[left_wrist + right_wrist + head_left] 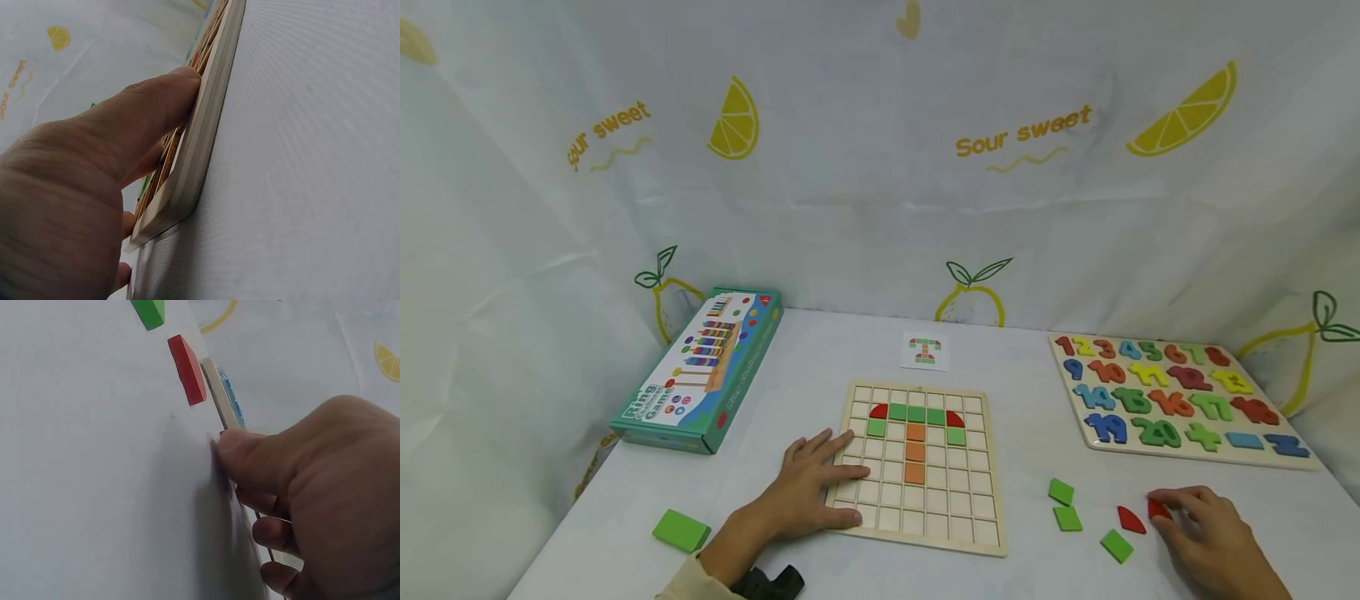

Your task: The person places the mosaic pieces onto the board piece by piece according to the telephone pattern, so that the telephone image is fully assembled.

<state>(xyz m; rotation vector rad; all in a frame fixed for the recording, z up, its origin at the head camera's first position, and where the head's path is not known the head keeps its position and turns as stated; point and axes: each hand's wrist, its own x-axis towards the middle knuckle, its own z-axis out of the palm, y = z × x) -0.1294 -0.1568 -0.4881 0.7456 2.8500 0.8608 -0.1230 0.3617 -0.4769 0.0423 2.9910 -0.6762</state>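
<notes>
In the lower right of the head view, the person's right hand [1210, 533] pinches a small red piece [1159, 508] between the thumb and the index finger. Only a part of this piece comes out past the fingertips, and I cannot tell whether it is lifted from the white table [1015, 575] or touches it.

From this hand, the wooden grid board [936, 525] lies well apart to the left, in the lower middle of the frame. The left hand [808, 487] is the nearer one to it: its fingers are spread wide and rest on the left side of the board, with the thumb on the rim. Between the right hand and the board lie a second red piece [1131, 520], just beside the fingertips, and three green squares [1067, 519]. The second red piece has its long axis running from upper left to lower right.

As for its look, the held piece is bright red, but its outline is mostly covered by the fingers. The uncovered red one is flat, with a curved edge, like a quarter of a disc; in the upper part of the right wrist view its side appears quite thick.
</notes>
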